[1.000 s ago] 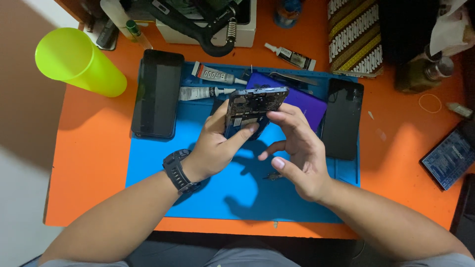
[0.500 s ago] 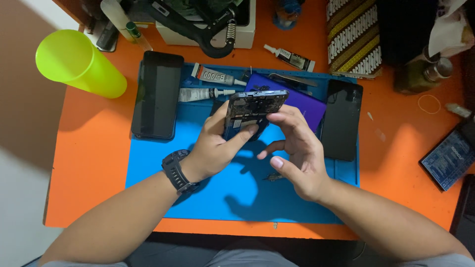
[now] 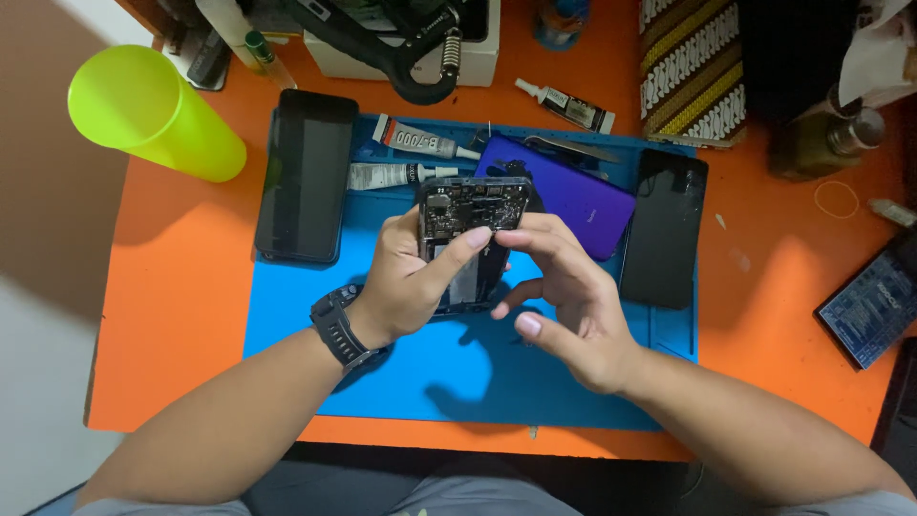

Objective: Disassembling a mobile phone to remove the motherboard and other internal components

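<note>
while the opened phone (image 3: 468, 239) is held up off the blue mat (image 3: 401, 363), it is clamped by the left hand (image 3: 406, 282), thumb across its exposed board. the right hand (image 3: 564, 291) is pinched narrowly at the phone's right edge; whether anything is held there cannot be told. a slip could probably drop it onto the 2 glue tubes (image 3: 406, 158) just beyond the grip.

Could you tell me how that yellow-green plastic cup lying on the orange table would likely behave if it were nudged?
The yellow-green cup lies on its side on the orange table, so it would probably roll, curving because it tapers. It looks thin and empty, so likely light and easily shifted. It sits near the table's left edge, so it might roll off.
</note>
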